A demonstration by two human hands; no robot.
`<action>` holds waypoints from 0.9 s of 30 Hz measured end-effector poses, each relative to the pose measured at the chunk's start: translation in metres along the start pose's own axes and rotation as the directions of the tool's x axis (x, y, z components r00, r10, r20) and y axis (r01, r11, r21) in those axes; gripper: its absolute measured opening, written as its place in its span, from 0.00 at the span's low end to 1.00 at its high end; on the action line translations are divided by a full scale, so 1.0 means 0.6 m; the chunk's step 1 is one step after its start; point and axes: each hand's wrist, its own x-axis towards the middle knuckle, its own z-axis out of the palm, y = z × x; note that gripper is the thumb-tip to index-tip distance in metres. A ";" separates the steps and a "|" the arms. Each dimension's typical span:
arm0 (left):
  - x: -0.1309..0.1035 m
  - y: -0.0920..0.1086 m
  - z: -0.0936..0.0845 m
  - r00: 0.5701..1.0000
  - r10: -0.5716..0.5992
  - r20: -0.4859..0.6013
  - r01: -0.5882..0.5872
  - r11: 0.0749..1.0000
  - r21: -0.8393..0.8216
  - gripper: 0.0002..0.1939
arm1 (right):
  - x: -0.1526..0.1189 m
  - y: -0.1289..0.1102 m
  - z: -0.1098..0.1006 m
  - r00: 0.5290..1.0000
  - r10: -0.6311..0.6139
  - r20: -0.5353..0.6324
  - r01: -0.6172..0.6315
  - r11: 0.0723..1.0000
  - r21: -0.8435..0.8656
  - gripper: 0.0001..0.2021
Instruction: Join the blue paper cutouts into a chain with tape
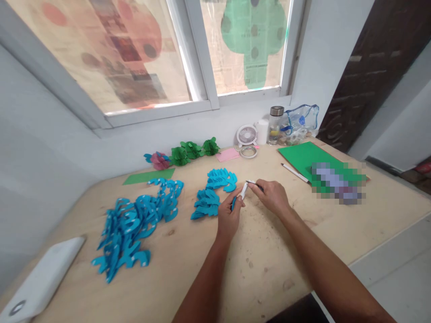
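While the left hand [230, 214] pinches a narrow white strip [244, 192] above the table [262, 264], just right of two small blue paper piles [206, 204], the right hand [272, 194] grips one slim dark tool [255, 184], its tip at or close to the strip's far end. Holding near that tip should, I judge, stop the strip bending; light pressure should avoid tearing it. Farther out come one larger blue heap [134, 220], too overlapped to count, three green paper clusters [210, 146], one pink-and-blue cluster [159, 160], one fan [247, 135] and one bottle [275, 125].
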 end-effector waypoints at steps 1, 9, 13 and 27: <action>0.000 0.000 0.000 1.000 -0.002 -0.001 0.002 1.000 0.006 0.18 | 0.001 0.003 0.000 1.000 0.017 -0.010 -0.017 1.000 0.002 0.27; -0.002 -0.001 0.003 0.999 -0.021 -0.024 0.022 0.999 0.029 0.18 | 0.008 0.021 0.006 0.995 0.096 -0.029 -0.095 0.995 0.029 0.25; -0.003 0.000 0.005 1.000 -0.003 -0.025 0.004 0.999 0.042 0.17 | 0.006 0.018 0.004 0.993 0.107 -0.039 -0.107 0.994 -0.010 0.25; 0.048 0.001 0.078 0.975 0.174 0.138 -0.195 0.968 0.156 0.19 | 0.007 0.024 -0.011 0.949 0.205 -0.240 -0.213 0.977 -0.008 0.22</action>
